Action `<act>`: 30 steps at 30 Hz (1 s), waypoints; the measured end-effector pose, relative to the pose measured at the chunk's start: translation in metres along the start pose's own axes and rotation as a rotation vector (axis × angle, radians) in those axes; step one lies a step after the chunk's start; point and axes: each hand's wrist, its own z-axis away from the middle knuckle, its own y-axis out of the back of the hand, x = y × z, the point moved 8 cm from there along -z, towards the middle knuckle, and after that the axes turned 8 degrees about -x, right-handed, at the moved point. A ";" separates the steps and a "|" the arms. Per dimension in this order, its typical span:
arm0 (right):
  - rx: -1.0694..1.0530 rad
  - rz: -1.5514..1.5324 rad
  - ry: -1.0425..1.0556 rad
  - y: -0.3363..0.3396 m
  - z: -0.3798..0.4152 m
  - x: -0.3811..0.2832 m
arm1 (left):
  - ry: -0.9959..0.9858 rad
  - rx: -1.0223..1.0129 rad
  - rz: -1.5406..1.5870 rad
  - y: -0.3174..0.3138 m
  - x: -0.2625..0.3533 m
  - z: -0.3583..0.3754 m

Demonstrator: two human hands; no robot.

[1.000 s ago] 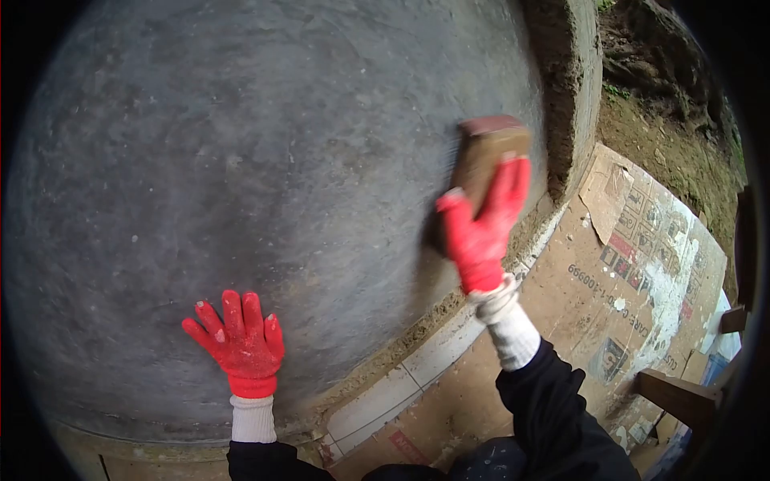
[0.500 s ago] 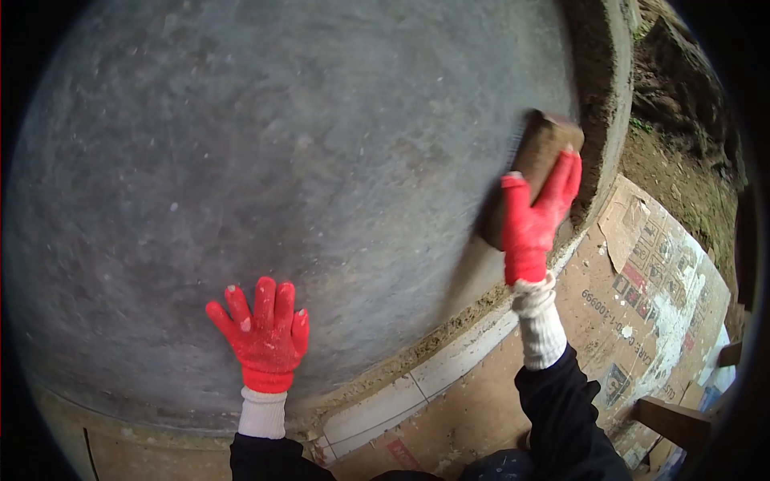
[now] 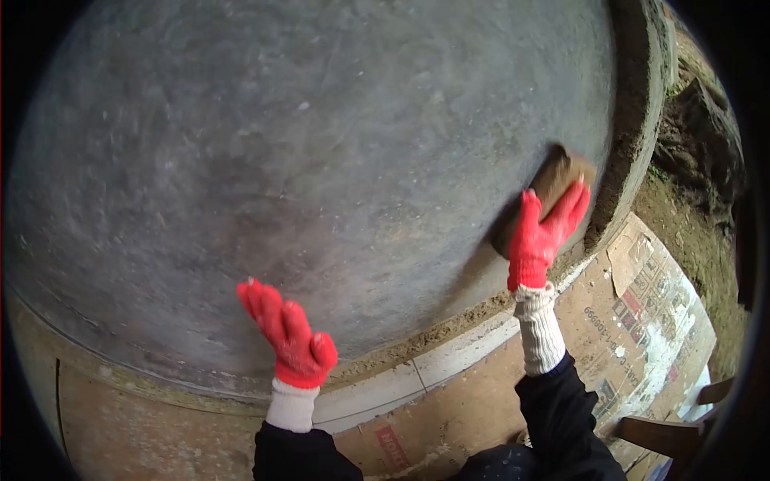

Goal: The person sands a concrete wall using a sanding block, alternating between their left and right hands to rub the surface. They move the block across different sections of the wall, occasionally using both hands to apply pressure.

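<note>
The right hand [image 3: 537,244], in a red glove, has its grip closed around a brown block [image 3: 559,175], thumb to one side and fingers to the other. The block sits slantwise, apparently against the grey surface [image 3: 321,160], near the raised rim [image 3: 638,136] at right. A push too far that way could knock it into the rim and chip either one; a loose fingertip hold could let it twist.

The left hand [image 3: 295,341], also gloved, grips nothing, fingers extended near the lower edge; whether it touches the surface I cannot tell. Leaning hard there might mark the finish.

Grit from the crumbly strip [image 3: 433,333] above the white tiles [image 3: 465,353] could get under the block and score the surface. Beyond lies stained cardboard [image 3: 497,409].
</note>
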 end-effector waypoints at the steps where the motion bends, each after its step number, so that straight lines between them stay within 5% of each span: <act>1: -0.010 -0.001 0.106 0.002 -0.008 -0.036 | 0.015 0.000 0.005 0.004 0.009 0.009; 3: -0.013 -0.098 0.549 0.001 0.023 -0.112 | 0.195 0.046 0.077 0.007 0.015 0.022; 4: -0.240 0.019 0.780 -0.004 0.055 -0.150 | 0.264 0.084 0.129 0.005 0.016 0.028; 7: -0.522 -0.370 0.734 -0.033 0.180 -0.120 | 0.543 0.132 0.269 0.006 0.024 0.042; 8: -0.529 -0.148 1.236 -0.031 0.231 -0.114 | 0.549 0.137 0.258 0.010 0.025 0.048; 9: -0.577 -0.058 1.223 -0.038 0.267 -0.072 | 0.537 0.128 0.255 0.015 0.026 0.054; 10: -0.824 -0.272 0.773 -0.057 0.273 -0.021 | 0.526 0.112 0.252 0.019 0.026 0.063; 11: -0.853 -0.198 0.719 -0.049 0.247 -0.012 | 0.535 0.109 0.242 0.025 0.024 0.075; 12: -0.564 0.004 0.954 -0.035 0.231 -0.005 | 0.601 0.081 0.219 0.030 0.018 0.091; 13: -0.465 0.098 0.875 -0.029 0.197 0.001 | 0.666 0.059 0.200 0.034 0.012 0.106; 14: -0.247 -0.042 0.568 -0.026 0.155 0.026 | 0.716 0.086 0.208 0.040 0.008 0.120; 17: -0.062 -0.073 0.000 -0.011 0.048 -0.021 | 0.843 0.115 0.184 0.055 0.000 0.146; 20: -0.098 -0.124 0.419 -0.015 0.066 -0.115 | 0.913 0.170 0.233 0.048 0.002 0.151; 21: -0.114 -0.074 0.816 -0.015 0.105 -0.160 | 0.921 0.161 0.257 0.045 0.004 0.152; 22: -0.362 0.055 0.775 -0.034 0.150 -0.154 | 0.932 0.153 0.257 0.046 0.005 0.151; 23: -0.456 -0.078 0.927 -0.035 0.194 -0.165 | 0.933 0.159 0.261 0.049 0.006 0.148; 24: -0.627 -0.223 0.853 -0.053 0.241 -0.136 | 0.929 0.172 0.262 0.051 0.005 0.145; 25: -0.539 -0.063 1.218 -0.047 0.290 -0.136 | 0.933 0.182 0.256 0.054 0.005 0.143; 26: -0.758 -0.001 1.322 -0.054 0.317 -0.112 | 0.910 0.259 0.274 0.060 0.006 0.141; 27: -0.772 0.052 1.356 -0.057 0.332 -0.080 | 0.886 0.332 0.290 0.068 0.005 0.144; 29: -0.944 -0.163 0.883 -0.065 0.289 -0.034 | 0.919 0.282 0.265 0.075 0.004 0.155; 30: -0.649 0.084 1.076 -0.046 0.265 -0.032 | 0.939 0.227 0.255 0.075 0.004 0.159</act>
